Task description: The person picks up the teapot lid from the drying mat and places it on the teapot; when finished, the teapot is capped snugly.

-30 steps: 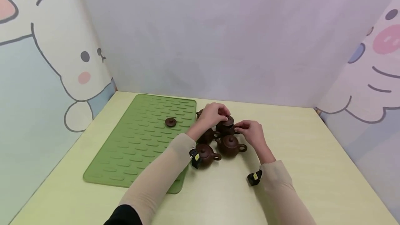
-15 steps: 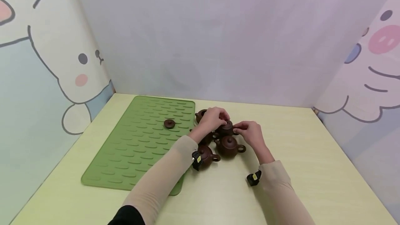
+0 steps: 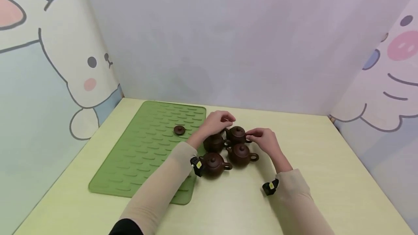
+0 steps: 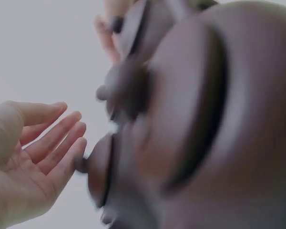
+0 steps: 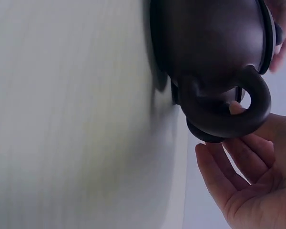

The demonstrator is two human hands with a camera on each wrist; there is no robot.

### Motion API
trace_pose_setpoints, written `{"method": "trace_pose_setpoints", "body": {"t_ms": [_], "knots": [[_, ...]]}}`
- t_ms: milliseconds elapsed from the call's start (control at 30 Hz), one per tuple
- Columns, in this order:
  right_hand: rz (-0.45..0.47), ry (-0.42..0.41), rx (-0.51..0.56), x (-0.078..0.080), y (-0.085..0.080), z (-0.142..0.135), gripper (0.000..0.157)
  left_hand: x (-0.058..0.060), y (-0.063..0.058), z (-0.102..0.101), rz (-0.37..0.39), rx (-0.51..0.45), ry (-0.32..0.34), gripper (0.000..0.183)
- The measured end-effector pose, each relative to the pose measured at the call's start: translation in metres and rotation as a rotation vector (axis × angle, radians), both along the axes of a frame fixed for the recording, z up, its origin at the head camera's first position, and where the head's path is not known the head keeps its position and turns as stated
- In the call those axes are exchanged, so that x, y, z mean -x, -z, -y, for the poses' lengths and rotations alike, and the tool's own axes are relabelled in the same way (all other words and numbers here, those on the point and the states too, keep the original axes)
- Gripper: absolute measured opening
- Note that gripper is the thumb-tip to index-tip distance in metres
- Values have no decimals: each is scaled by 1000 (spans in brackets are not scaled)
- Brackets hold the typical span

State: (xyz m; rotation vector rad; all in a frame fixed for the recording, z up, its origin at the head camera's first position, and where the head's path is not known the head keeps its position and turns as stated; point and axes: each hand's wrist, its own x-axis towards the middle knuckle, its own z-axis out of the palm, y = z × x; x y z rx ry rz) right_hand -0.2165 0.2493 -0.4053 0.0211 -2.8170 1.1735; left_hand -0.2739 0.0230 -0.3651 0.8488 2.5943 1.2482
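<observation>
In the head view, my left hand is just left of the far right teapot, a dark brown pot with its lid on. Its fingers are relaxed and hold nothing; the left wrist view shows the palm and loose fingers near the teapots. My right hand pinches the handle of that same far right teapot; in the right wrist view, a nearer teapot's handle partly covers the fingertips. Three more lidded teapots stand close by: middle left, front left and front right.
A loose brown teapot lid lies on the green textured mat, left of the pots. The pale table extends right and forward. Fabric walls with cartoon animals enclose the back and sides.
My left hand lowered the lid onto the far right teapot, let it go and drew back left. An open teapot behind is now hidden by that hand. The right hand stays at the handle.
</observation>
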Motion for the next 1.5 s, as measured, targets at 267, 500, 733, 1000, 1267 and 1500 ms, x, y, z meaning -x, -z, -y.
{"method": "trace_pose_setpoints", "body": {"t_ms": [267, 500, 733, 1000, 1267, 1500], "knots": [[43, 7, 69, 12, -13, -3, 30, 12, -12, 52, 18, -80, -106, 21], [125, 13, 165, 25, -12, 3, 34, 16, -8, 93, 27, -108, -182, 23], [123, 27, 190, 38, -6, 8, 32, 20, 1, 119, 56, -108, -238, 23], [105, 10, 227, 43, -3, 16, 30, 18, 17, 141, 82, -65, -274, 25], [70, 1, 196, 50, 1, 21, 27, 19, 34, 155, 98, -81, -319, 27], [105, 7, 241, 54, 2, 25, 29, 23, 47, 163, 138, -60, -320, 26]]}}
